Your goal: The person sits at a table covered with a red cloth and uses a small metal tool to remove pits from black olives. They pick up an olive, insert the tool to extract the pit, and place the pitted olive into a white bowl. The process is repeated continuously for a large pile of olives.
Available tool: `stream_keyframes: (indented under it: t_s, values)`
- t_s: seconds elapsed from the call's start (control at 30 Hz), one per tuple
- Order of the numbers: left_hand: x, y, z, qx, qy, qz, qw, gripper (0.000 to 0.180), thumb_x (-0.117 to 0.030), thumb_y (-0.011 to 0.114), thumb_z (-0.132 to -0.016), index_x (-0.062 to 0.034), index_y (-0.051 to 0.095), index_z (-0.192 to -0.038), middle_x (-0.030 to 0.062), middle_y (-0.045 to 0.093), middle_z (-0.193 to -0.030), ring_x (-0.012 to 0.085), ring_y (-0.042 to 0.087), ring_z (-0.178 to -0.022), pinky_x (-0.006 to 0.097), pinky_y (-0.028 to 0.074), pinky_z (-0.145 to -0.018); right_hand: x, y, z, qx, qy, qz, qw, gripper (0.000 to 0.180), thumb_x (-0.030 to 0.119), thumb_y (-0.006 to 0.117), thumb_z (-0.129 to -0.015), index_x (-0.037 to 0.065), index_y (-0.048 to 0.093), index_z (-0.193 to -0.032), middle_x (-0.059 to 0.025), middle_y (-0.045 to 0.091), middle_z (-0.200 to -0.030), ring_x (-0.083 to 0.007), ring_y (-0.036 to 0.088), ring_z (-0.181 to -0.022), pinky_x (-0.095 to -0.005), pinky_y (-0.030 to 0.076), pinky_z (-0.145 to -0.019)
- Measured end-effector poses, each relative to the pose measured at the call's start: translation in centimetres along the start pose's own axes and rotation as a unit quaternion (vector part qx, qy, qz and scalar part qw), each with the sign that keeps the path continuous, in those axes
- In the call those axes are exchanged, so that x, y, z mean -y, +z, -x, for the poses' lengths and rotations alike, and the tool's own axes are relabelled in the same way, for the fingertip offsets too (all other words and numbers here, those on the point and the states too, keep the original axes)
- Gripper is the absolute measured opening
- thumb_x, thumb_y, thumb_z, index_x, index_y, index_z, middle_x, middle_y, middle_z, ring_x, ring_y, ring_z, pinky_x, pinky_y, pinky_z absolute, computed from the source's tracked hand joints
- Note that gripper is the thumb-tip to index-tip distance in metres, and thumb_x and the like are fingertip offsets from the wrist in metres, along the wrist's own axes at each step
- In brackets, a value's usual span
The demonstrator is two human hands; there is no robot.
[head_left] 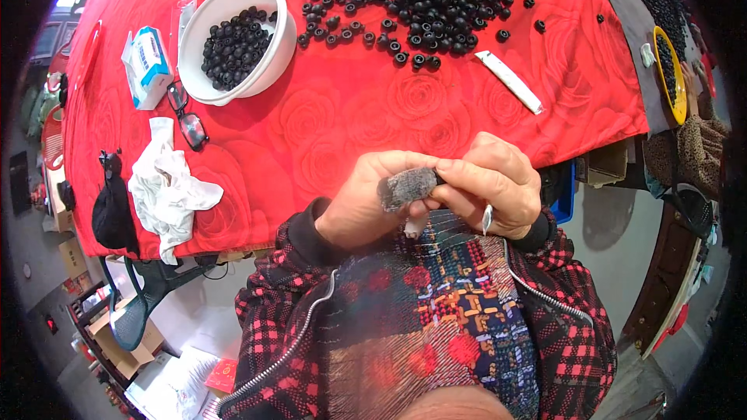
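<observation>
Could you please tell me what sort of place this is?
Probably an informal workroom, perhaps at home: many small black parts lie heaped on a rose-patterned red tablecloth, more sit in a white bowl, and a yellow tray holds dark pieces beside another person's sleeve.

Room over red cloth [381,105] btw wht bowl [272,74] & wht pkt [510,82]; blk bead pile [424,8] in way farther back.

The bowl [274,68] looks like smooth, glossy plastic, as do the black beads [433,12] right of it. Below the bowl, the white cloth [167,194] is matt; farther right, the grey block [408,189] looks rough.
</observation>
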State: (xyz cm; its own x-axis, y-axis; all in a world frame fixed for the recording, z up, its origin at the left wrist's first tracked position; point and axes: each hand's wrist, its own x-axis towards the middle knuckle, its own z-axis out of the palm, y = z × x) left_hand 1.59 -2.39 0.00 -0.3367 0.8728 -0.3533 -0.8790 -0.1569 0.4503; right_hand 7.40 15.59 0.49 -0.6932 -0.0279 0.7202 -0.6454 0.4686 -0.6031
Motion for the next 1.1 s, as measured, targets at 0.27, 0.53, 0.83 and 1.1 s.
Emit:
stream_keyframes:
  t_s: [0.27, 0.53, 0.83, 1.1]
  values:
    - [-0.2, 0.3, 0.0, -0.029, 0.086, -0.093, 0.992, 0.024, -0.009, 0.055, -0.093, 0.0016, 0.059, -0.114, 0.0059, 0.064, -0.087, 0.0075, 0.059, -0.065, 0.02, 0.048, -0.056, 0.2, -0.8, 0.6, 0.017, 0.075, -0.009, 0.997, 0.029, 0.001, 0.071, -0.068, -0.002, 0.059, -0.094, -0.0094, 0.055, -0.075, -0.0199, 0.053, -0.057, -0.0315, 0.041, -0.049]
    - [0.1, 0.2, -0.1, -0.05, 0.106, -0.132, 0.984, 0.024, -0.009, 0.054, -0.093, 0.0007, 0.061, -0.114, 0.0048, 0.063, -0.086, 0.0075, 0.057, -0.066, 0.02, 0.047, -0.057, 0.7, -2.2, 0.3, 0.125, 0.302, -0.133, 0.936, 0.016, 0.006, 0.054, -0.084, 0.0, 0.054, -0.1, -0.012, 0.053, -0.081, -0.025, 0.055, -0.072, -0.0335, 0.042, -0.063]
    - [0.4, 0.3, -0.2, -0.076, 0.099, -0.135, 0.983, 0.024, -0.005, 0.054, -0.092, 0.0015, 0.061, -0.113, 0.0059, 0.063, -0.087, 0.0084, 0.057, -0.068, 0.021, 0.046, -0.058, -0.1, -1.7, 1.0, 0.116, 0.262, -0.087, 0.954, 0.017, 0.01, 0.055, -0.09, -0.003, 0.055, -0.101, -0.0071, 0.05, -0.079, -0.0147, 0.044, -0.064, -0.0272, 0.036, -0.058]
    - [0.6, 0.3, -0.4, -0.093, 0.098, -0.144, 0.98, 0.024, -0.006, 0.055, -0.092, 0.0006, 0.062, -0.114, 0.0054, 0.064, -0.087, 0.0083, 0.058, -0.069, 0.021, 0.047, -0.058, -0.5, -1.9, 1.2, 0.119, 0.259, -0.089, 0.954, 0.017, 0.01, 0.056, -0.089, -0.003, 0.056, -0.1, -0.008, 0.05, -0.078, -0.0165, 0.046, -0.065, -0.028, 0.037, -0.059]
